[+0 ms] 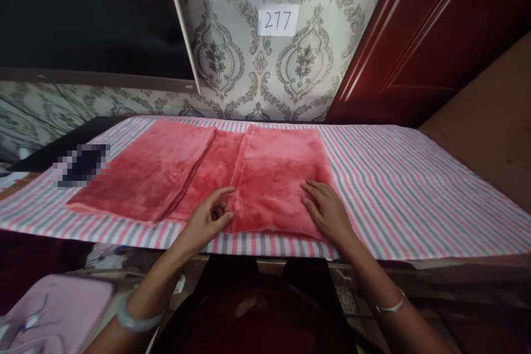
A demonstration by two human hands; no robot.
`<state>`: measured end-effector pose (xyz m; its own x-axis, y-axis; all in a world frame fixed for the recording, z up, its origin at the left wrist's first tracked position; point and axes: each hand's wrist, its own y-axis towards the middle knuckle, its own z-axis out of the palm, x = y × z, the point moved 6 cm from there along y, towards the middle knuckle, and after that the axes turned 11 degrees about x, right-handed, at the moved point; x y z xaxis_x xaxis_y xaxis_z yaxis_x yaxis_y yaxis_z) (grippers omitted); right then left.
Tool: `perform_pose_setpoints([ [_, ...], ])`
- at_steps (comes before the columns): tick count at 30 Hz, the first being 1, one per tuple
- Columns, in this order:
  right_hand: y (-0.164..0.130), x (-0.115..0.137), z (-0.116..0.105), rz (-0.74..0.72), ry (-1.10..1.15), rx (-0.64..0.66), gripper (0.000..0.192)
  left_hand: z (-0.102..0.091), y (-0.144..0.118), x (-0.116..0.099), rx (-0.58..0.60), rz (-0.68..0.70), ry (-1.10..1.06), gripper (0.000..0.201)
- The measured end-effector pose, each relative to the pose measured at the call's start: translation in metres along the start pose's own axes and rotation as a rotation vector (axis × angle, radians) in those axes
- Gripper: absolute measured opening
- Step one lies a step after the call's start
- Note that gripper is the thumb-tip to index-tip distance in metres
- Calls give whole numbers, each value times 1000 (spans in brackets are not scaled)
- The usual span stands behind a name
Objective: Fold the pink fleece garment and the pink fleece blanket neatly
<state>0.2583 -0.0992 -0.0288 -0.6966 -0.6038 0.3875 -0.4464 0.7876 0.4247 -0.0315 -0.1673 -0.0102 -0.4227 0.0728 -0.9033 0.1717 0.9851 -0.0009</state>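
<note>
Red towel (232, 177) under both hands
</note>
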Motion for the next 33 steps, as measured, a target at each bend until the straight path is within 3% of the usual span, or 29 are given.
perform_pose_setpoints([
  [6, 0, 0, -4, -32, 26, -31, 37, -6, 4, -4, 67, -1, -80, 30],
  [10, -5, 17, -17, -80, 55, -75, 32, -7, 9, -10, 61, 79, -66, 28],
  [17, -12, 68, -13, -243, 150, 175, 41, -13, 10, -28, 13, 116, -77, 28],
  [25, -10, 59, -7, -141, 134, 137, 16, -15, 21, -41, -42, 185, -65, 20],
  [28, -11, 58, -8, -141, 79, 108, 13, -13, 22, -39, -11, 243, 18, 22],
  [33, -10, 57, -18, -148, -26, -36, 15, -6, 16, -42, -15, 399, 378, 32],
])
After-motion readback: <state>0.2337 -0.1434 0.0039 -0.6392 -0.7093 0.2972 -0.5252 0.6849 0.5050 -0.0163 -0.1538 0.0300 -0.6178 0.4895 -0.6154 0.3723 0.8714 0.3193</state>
